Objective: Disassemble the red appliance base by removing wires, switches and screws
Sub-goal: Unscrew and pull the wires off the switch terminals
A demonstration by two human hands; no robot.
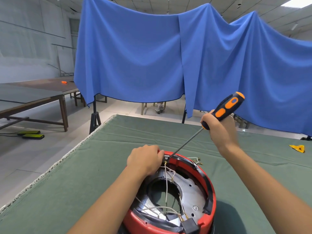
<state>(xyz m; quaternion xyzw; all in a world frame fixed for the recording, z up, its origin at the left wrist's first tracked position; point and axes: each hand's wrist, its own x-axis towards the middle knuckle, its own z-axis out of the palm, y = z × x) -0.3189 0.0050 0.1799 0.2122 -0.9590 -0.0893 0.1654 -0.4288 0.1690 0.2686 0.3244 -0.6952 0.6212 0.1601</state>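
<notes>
At the far left, 2 long wooden tables (pixel 33 97) stand on the tiled floor, with a small orange object (pixel 64 82) on the farther one. Nearer the middle, the green cloth (pixel 104 166) covers the work table. The left hand (pixel 146 160) rests on the far rim of the red appliance base (pixel 211 196), its fingers curled tightly together over the edge, with the fingertips just beside a small black switch (pixel 166 158) mounted on that rim; whether they pinch the switch itself I cannot tell. The base lies on the cloth close to the person, open side up, showing a grey metal plate (pixel 192 191) with a round hole and thin white wires (pixel 166 186) running from the switch down to a black connector block (pixel 190 226) at the near rim. The screwdriver (pixel 219 114), black and orange, slants down from the upper right, its tip touching the switch. The right hand (pixel 219 127) grips the lower handle, fingers wrapped closed around it. Behind, a blue sheet (pixel 152 48) hangs across. At the far right, a yellow object (pixel 298 148) lies on the cloth.
</notes>
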